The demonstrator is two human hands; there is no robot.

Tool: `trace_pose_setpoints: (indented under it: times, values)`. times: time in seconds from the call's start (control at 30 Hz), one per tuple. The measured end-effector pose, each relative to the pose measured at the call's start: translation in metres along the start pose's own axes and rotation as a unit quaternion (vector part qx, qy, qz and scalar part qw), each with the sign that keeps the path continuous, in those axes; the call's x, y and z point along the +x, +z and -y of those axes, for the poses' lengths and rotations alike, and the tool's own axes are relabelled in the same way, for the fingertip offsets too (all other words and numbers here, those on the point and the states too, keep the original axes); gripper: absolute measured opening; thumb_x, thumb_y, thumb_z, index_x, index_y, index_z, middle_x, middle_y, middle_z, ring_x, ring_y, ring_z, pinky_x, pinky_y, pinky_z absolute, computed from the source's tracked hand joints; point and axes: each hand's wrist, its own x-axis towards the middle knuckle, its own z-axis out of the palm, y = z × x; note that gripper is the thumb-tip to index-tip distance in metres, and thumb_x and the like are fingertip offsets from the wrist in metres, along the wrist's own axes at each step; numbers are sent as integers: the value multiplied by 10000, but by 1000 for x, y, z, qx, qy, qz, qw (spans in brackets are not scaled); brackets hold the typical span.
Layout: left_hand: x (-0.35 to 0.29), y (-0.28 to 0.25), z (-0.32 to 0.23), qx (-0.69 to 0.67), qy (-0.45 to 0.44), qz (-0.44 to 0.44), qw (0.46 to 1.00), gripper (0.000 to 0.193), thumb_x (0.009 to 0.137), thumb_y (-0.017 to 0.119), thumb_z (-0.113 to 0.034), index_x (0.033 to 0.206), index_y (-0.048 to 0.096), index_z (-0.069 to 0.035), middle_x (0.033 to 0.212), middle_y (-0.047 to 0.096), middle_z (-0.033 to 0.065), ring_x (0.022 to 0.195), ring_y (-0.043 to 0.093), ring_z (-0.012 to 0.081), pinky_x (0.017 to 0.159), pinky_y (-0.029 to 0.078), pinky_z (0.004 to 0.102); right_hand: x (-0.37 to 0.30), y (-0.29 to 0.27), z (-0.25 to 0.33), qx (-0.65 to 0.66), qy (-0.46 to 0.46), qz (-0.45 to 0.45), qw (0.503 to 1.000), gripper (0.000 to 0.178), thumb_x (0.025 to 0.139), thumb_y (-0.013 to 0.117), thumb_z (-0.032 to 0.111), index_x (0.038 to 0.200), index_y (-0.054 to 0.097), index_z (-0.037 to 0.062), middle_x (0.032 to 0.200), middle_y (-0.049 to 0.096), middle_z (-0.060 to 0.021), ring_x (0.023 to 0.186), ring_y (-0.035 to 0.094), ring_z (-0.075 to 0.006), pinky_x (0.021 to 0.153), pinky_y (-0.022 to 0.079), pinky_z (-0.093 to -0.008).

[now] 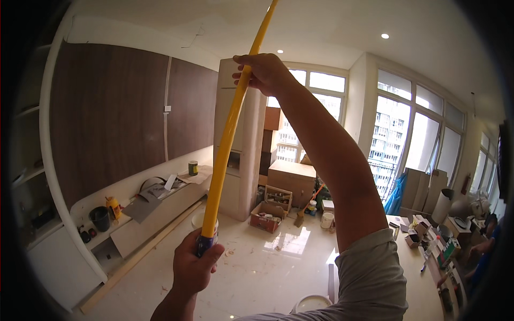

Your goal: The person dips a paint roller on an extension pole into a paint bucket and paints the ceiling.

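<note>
A long yellow pole (229,128) rises at a slant in front of me, and its top end runs out of the picture. My left hand (193,262) is wrapped round its lower end, where a dark blue part (204,245) shows above my thumb. Higher up, with the arm stretched out, my right hand (263,72) grips the pole between thumb and fingers. Behind the pole's lower end stands a white bucket (198,220), partly hidden by it. What the pole's upper end carries or touches cannot be seen.
A low ledge (128,230) along the left wall holds a black bucket (99,219), a yellow bottle (113,207) and a can (193,168). Cardboard box (266,218) and broom (300,218) stand ahead. At right, a cluttered table (409,262); beyond it, a person in blue (486,254).
</note>
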Motion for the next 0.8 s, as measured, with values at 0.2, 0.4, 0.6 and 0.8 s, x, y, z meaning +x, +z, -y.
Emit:
trace_pose_setpoints:
  times: [0.2, 0.4, 0.6, 0.8]
  values:
    - [71, 30, -8, -9, 17, 35, 999, 385, 945, 761, -130, 1270, 620, 20, 701, 562, -28, 531, 492, 47, 492, 419, 226, -9, -5, -42, 1, 66, -23, 998, 369, 930, 760, 149, 1133, 575, -97, 1014, 594, -153, 883, 725, -278, 755, 663, -375]
    - [132, 48, 1, -28, 57, 49, 997, 238, 981, 736, -201, 1131, 643, -41, 676, 525, -47, 515, 457, 32, 464, 371, 208, -6, -6, -77, 23, 82, -47, 995, 371, 911, 784, 163, 1102, 590, -89, 1036, 611, -184, 896, 721, -279, 741, 651, -367]
    - [140, 39, 18, -9, 78, 34, 996, 286, 1021, 685, -291, 1169, 627, -53, 723, 465, -64, 543, 380, 16, 476, 326, 180, -3, -2, -101, -111, 52, -33, 992, 379, 877, 810, 289, 1039, 699, -36, 874, 715, -155, 707, 735, -264, 652, 602, -440]
    - [84, 5, 57, 0, 75, 1, 997, 492, 1040, 653, -311, 1436, 552, -37, 732, 410, -70, 549, 325, 6, 481, 269, 172, -4, 50, -141, -672, -67, 93, 731, 280, 979, 657, 340, 1248, 657, 262, 1077, 674, -6, 1026, 654, -203, 913, 454, -436]
